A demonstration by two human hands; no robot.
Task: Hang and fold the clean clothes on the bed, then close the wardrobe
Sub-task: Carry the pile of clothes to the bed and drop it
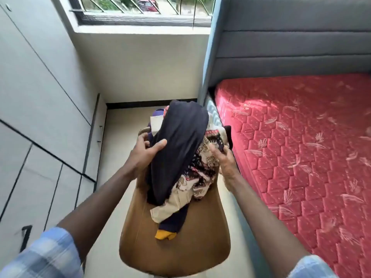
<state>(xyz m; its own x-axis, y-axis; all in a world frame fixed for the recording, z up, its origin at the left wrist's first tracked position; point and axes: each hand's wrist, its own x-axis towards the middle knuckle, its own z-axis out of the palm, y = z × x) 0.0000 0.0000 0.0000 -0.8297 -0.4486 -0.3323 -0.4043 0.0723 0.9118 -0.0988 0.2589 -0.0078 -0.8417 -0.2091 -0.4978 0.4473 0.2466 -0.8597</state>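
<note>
The clothes are a loose heap, heaped above the rim of a brown box. On top lies a dark cloth, smooth and humped, running down the heap's length. Under it, on the right, shows a print cloth in cream, red and black. A navy piece with a yellow end hangs down the near side of the box. The box stands on the floor between the wardrobe and the bed, whose red mattress is bare.

The left hand holds the dark cloth at its left edge: the thumb lies across the front and the fingers curl in behind the fold. The right hand is blurred; its fingers are stretched out, nearly straight, resting against the print cloth on the heap's right side, gripping nothing.
</note>
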